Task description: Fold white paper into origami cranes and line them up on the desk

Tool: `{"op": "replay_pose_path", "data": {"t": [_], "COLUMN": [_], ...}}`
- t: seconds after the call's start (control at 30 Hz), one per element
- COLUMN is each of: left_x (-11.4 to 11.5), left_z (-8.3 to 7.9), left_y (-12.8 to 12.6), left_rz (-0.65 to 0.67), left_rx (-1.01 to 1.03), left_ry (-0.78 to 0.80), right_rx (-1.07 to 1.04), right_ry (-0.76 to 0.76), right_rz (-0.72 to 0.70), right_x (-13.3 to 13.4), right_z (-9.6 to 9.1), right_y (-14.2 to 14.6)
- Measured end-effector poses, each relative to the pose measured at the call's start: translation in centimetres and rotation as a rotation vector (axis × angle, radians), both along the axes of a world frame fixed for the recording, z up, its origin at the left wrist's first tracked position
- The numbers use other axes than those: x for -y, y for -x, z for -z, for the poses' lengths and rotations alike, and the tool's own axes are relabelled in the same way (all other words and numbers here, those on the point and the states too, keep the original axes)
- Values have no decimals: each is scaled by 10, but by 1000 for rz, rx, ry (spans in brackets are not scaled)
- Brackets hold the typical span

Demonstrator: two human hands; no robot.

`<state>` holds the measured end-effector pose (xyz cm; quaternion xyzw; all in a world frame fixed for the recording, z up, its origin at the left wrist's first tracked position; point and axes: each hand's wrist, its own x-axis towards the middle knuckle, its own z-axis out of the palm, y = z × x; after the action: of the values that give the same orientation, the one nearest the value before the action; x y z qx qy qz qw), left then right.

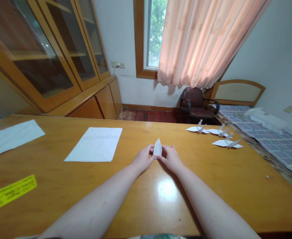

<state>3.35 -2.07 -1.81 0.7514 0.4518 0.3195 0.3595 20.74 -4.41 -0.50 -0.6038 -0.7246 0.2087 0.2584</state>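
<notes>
While left hand (pixel 143 158) and right hand (pixel 170 158) pinch, folded paper (pixel 157 148) stands.

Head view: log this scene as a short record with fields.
Hands: left hand and right hand both hold the folded white paper between them
Held item shape: narrow, pointed tip up
Surface: wooden table
Beside hands: flat white sheet to the left; three folded paper birds ahead to the right
Far left: second white sheet, yellow printed strip
</notes>
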Motion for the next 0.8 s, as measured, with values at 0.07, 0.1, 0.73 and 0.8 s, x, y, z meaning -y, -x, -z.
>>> {"op": "replay_pose_path", "data": {"t": [0.07,0.1,0.73,0.8], "left_x": [-2,-3,4,4], "left_z": [3,4,-13,-14], "left_y": [0,0,2,2], "left_rz": [2,-3,32,21], "left_rx": [70,93,188,177], "left_ry": [45,58,-2,-2], "right_rx": [-68,-103,-947,-980], "right_ry": [-10,-14,126,156], "right_rz": [-17,-28,26,39], "right_x": [-1,-1,-2,-3], "right_z": [1,2,7,6], "right_y": [0,-1,9,9]}}
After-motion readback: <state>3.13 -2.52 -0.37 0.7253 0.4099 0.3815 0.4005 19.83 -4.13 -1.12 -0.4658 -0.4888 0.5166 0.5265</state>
